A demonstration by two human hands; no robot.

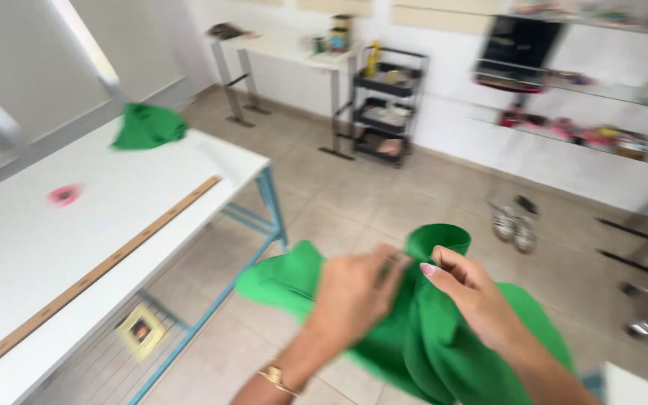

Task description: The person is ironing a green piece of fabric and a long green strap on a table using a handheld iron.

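With our left hand (354, 289) and right hand (468, 294) both pinching the green fabric (421, 341) held over the floor beside the white table (31, 247), we should keep the grips close and the cloth taut.

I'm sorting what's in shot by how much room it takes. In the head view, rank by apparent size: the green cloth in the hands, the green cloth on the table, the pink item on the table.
1. Green cloth in the hands, though nearness inflates it.
2. Green cloth on the table.
3. Pink item.
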